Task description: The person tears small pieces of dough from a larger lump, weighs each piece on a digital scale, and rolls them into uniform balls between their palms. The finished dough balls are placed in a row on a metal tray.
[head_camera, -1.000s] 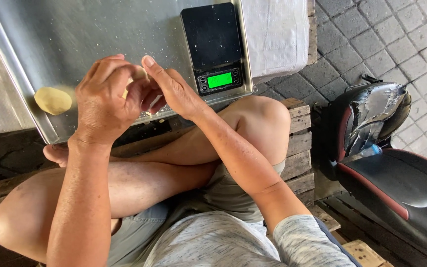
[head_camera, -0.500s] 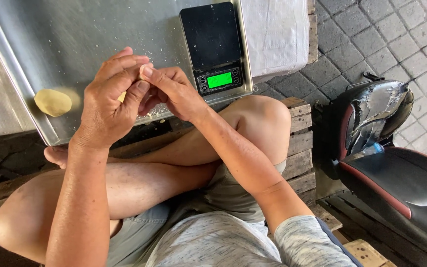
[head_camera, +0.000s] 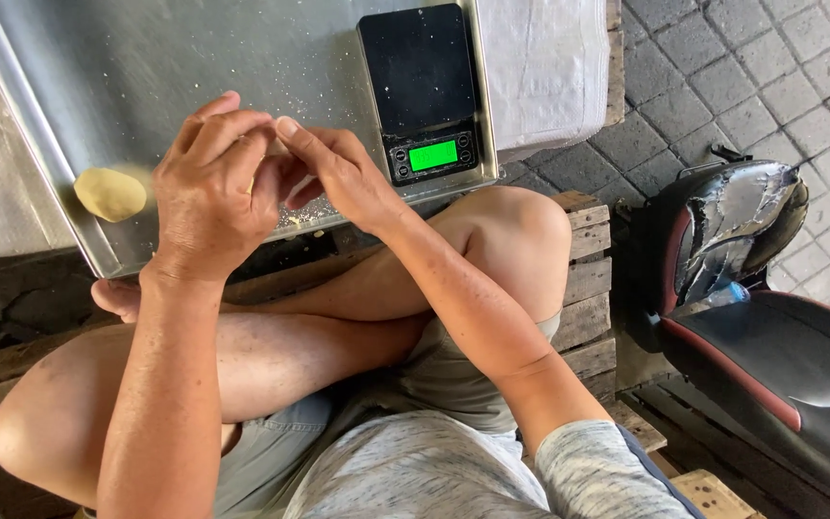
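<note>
Whatever the left hand [head_camera: 208, 187] and right hand [head_camera: 338, 178] pinch between them stays hidden behind the curled fingers. The metal tray [head_camera: 194, 58] runs off the top edge, and the motorbike seat [head_camera: 780, 365] off the right.

One screen shows: a small rectangular display [head_camera: 432, 155] that glows bright green, on the near edge of the flat black digital kitchen scale [head_camera: 423, 88]. Small round dark buttons stand on both sides of the display. No packages, labels or signs are visible.
</note>
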